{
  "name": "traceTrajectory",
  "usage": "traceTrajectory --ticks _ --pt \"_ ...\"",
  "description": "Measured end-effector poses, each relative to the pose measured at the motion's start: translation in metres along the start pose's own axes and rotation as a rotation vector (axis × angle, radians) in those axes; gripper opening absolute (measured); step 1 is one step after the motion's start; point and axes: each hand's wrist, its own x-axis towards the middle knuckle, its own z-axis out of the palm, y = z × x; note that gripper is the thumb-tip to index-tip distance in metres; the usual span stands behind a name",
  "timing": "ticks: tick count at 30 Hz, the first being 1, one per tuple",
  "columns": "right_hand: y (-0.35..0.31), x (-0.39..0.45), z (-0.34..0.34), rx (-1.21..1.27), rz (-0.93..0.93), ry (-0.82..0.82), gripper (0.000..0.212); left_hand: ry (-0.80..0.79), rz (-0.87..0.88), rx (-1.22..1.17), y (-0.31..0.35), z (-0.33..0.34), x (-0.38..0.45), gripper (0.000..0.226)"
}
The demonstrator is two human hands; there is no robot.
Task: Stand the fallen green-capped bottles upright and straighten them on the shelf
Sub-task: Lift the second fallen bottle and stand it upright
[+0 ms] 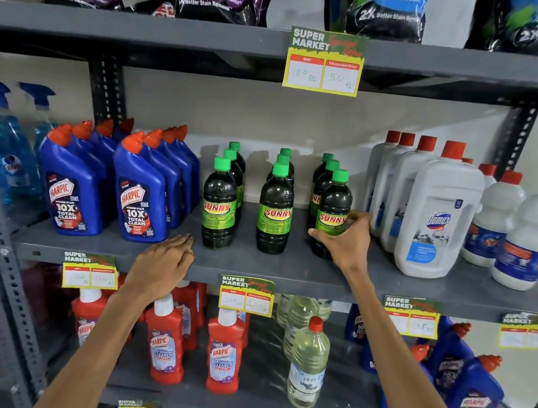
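Note:
Dark green-capped bottles with green "SUNNY" labels stand upright in three rows on the grey middle shelf [286, 268]. The left row's front bottle [220, 204] and the middle row's front bottle [275, 208] stand free. My right hand [347, 240] wraps around the lower part of the right row's front bottle [333, 206], thumb on its left and fingers on its right. My left hand [163, 267] rests palm down on the shelf's front edge, fingers loosely together, just left of the left row and holding nothing.
Blue Harpic bottles [139, 192] stand close on the left and white red-capped jugs [431, 219] close on the right. Price tags hang on the shelf edges. Red bottles and clear bottles fill the shelf below, detergent pouches the shelf above.

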Motion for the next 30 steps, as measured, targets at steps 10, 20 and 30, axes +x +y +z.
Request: traceTrajectory --ticks 10,20,30 --pt "0.006 -0.003 0.003 -0.023 -0.001 -0.022 0.109 0.092 -0.032 -0.038 0.002 0.003 -0.006 0.043" --pt "0.009 -0.012 0.007 -0.079 0.089 -0.089 0.112 0.356 -0.132 -0.699 0.159 -0.001 -0.009 0.071" --pt "0.004 -0.011 0.026 -0.052 0.112 0.002 0.062 0.177 -0.545 -0.822 0.186 0.021 0.057 0.05"
